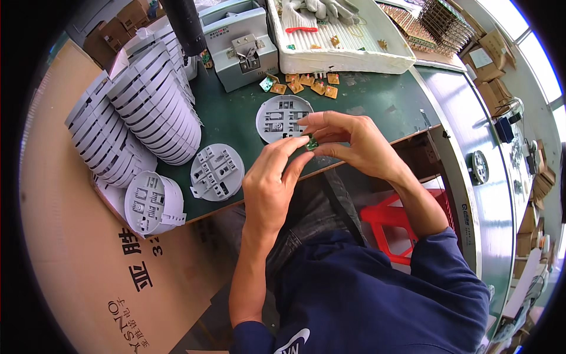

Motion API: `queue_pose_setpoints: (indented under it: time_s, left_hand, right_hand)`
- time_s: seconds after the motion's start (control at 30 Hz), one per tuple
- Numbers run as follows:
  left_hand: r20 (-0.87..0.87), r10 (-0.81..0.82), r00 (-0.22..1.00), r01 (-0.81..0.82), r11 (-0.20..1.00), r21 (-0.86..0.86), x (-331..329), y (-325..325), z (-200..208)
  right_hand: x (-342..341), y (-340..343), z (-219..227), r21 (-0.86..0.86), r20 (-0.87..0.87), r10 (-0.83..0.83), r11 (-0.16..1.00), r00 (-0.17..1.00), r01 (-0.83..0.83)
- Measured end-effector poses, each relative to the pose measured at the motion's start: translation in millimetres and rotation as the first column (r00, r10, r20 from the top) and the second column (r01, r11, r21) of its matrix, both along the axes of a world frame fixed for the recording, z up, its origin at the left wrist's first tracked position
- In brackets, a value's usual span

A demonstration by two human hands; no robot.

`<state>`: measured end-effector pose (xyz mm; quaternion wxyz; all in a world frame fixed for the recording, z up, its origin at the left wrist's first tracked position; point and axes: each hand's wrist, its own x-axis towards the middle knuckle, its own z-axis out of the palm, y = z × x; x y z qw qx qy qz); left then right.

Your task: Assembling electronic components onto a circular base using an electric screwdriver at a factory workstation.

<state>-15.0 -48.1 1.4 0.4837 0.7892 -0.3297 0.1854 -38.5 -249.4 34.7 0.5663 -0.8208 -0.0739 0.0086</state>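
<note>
Now we pinch green board (311, 142) between left hand (270, 177), nearly closed, and right hand (367, 144), half-curled, just near-right of round housing (272, 113).

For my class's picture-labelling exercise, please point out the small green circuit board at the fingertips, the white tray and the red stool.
Green circuit board (312, 143): head view, middle of its visible face.
White tray (348, 62): head view, front wall.
Red stool (383, 215): head view, visible left part.
</note>
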Motion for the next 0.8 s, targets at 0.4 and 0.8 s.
queue_pose_setpoints:
  time_s: [0.4, 0.8]
  left_hand:
    - [-0.103, -0.027, 0.994, 0.009, 0.985, -0.174, -4, -4, -7]
    - [-0.141, -0.011, 0.990, -0.021, 0.975, -0.222, -3, 0, -12]
  right_hand:
    - [-5, 1, -23, 0.388, -0.017, 0.069, 0.920, 0.997, -0.057]
    - [-5, 3, -23, 0.413, -0.049, 0.062, 0.910, 0.997, -0.036]
